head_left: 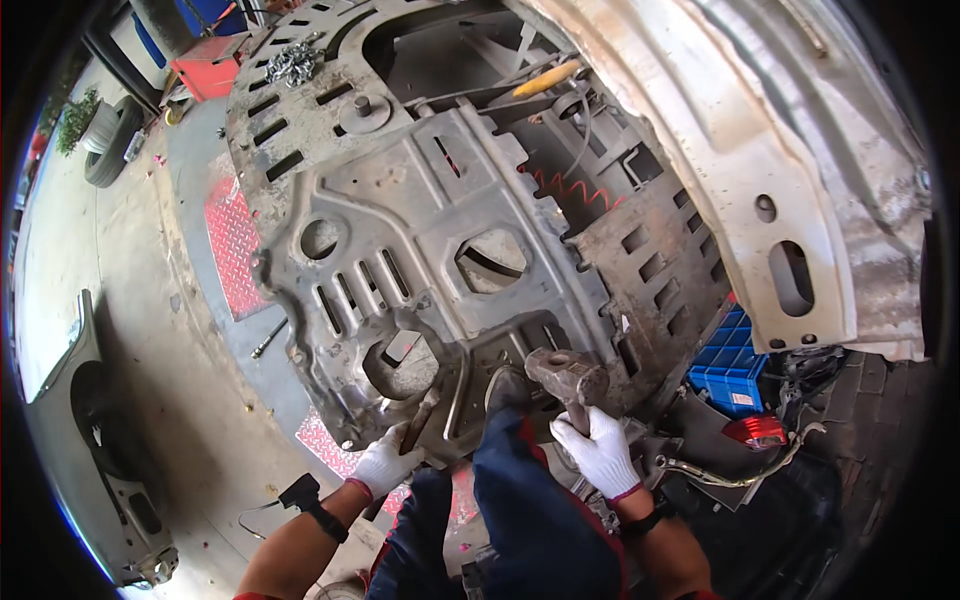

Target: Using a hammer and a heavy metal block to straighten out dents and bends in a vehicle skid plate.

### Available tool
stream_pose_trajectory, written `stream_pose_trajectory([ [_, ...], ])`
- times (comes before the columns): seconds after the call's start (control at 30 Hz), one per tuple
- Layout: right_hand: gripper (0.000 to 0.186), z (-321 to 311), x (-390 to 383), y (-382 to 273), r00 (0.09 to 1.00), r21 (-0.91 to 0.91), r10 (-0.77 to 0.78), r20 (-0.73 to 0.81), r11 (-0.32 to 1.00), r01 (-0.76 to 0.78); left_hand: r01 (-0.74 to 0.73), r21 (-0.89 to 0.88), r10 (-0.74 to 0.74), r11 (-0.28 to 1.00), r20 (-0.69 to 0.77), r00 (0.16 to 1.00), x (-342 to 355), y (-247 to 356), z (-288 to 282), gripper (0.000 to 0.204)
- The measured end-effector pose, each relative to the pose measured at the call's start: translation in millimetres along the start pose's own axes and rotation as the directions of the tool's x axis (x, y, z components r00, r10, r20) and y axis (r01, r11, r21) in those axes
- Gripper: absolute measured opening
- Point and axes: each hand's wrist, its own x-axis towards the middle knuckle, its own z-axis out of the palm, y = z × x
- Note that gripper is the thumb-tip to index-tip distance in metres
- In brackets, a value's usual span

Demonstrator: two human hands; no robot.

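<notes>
Gloved L hand [388, 466] wrapped round a dark rod [417, 421]; gloved R hand [600, 455] wrapped round a big hammer [568, 379]; 1 shoe [506, 389] is on the lg grey metal sheet [434, 295].

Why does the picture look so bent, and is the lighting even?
Head view: fisheye lens, so lines bow and the corners go black; head view: uneven light, the floor palest toward the upper left, with shadow beside the grey car panel; head view: hammer fairly clear.
</notes>
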Motion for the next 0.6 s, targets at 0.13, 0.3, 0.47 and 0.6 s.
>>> stream_pose_trajectory([
  [0.13,0.016,8,24,22,0.999,0.086,0.023,0.044,0.996,-0.027,-0.336,0.555,0.490,0.761,-0.151,0.859,21,27,1,0.059],
  [0.3,0.026,17,48,42,0.999,0.075,0.022,0.030,0.997,-0.024,-0.110,0.810,0.323,0.576,-0.102,0.941,74,58,-11,0.051],
  [0.47,0.028,29,56,68,0.997,0.079,0.064,0.050,0.995,-0.067,-0.180,0.856,0.293,0.485,0.035,0.956,99,66,-25,0.051],
  [0.6,0.029,34,61,74,0.990,0.037,0.108,0.092,0.993,-0.112,-0.151,0.906,0.229,0.394,0.062,0.971,113,75,-39,0.048],
])
